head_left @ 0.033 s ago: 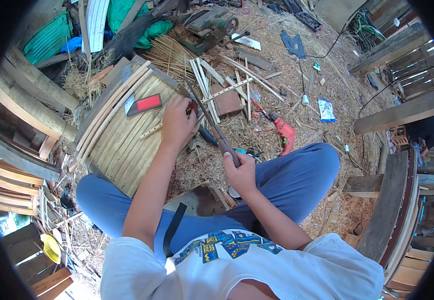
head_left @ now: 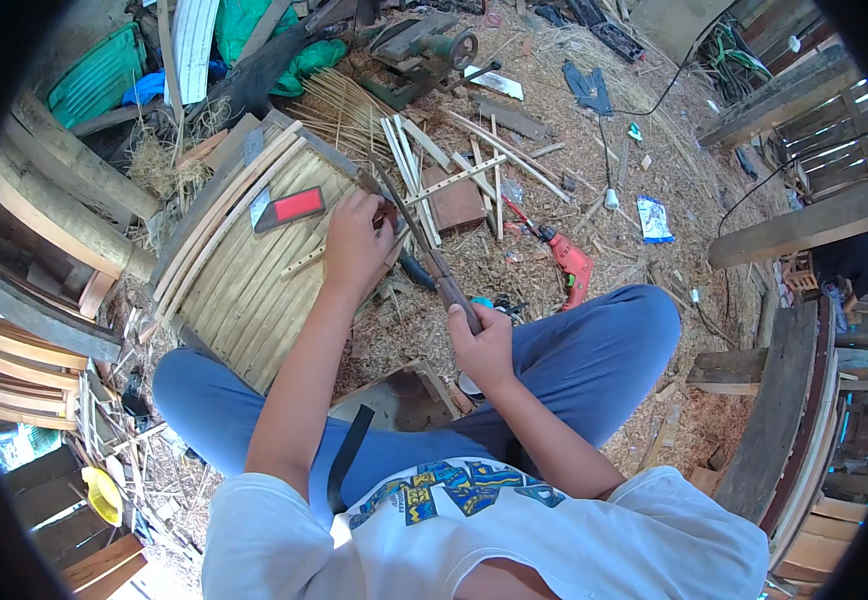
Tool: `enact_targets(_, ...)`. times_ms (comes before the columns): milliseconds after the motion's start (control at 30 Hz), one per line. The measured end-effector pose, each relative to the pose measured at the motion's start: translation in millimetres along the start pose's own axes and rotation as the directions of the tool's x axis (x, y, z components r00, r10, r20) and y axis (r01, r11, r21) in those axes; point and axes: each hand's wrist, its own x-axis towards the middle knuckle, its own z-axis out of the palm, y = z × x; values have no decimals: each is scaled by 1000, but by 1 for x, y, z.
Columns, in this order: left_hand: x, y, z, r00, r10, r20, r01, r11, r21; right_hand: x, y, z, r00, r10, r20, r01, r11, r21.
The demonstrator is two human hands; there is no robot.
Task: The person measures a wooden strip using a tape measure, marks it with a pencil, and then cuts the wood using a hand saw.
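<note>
Your right hand (head_left: pixel 484 345) is clamped on the handle of a long knife (head_left: pixel 432 258); your left hand (head_left: pixel 354 245) pinches a bamboo strip (head_left: pixel 329 253) against the blade. Just left lies a red-and-black flat package (head_left: pixel 291 208); far right, a blue-and-white packet (head_left: pixel 655 219).

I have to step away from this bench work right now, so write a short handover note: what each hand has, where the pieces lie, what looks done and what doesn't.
Left hand: closed on a thin bamboo strip, pressing it against the stack of split slats.
Right hand: gripping the handle of a long knife, blade angled up toward the left hand.
Nearby: red and black flat tool on the slats, red power drill on the shavings, loose strips beyond.
Done: many slats are already split and stacked.
Left: the strip in hand is still at the blade; the loose strips lie unstacked.
</note>
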Motion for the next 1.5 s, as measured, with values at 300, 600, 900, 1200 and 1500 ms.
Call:
enact_targets(300, 0, -1, 0, 999, -22, 32, 21, 999, 25, -1, -4, -1, 1000, 15, 4, -15, 1000, 23)
enact_targets(600, -1, 0, 1, 1000, -13, 7, 13, 1000, -7, -1, -6, -1, 1000, -19, 21, 19, 1000, -3)
enact_targets(900, 0, -3, 2, 1000, 12, -3, -12, 1000, -9, -1, -5, 0, 1000, -4, -9, 3, 1000, -20)
enact_targets(1200, 1, 1, 2, 999, -37, 36, 36, 999, 16, -3, -5, 1, 1000, 9, -6, -9, 1000, -1)
enact_targets(1500, 1, 3, 0, 999, -31, 21, 31, 999, -12, -3, -3, 0, 1000, -9, 13, 10, 999, -43)
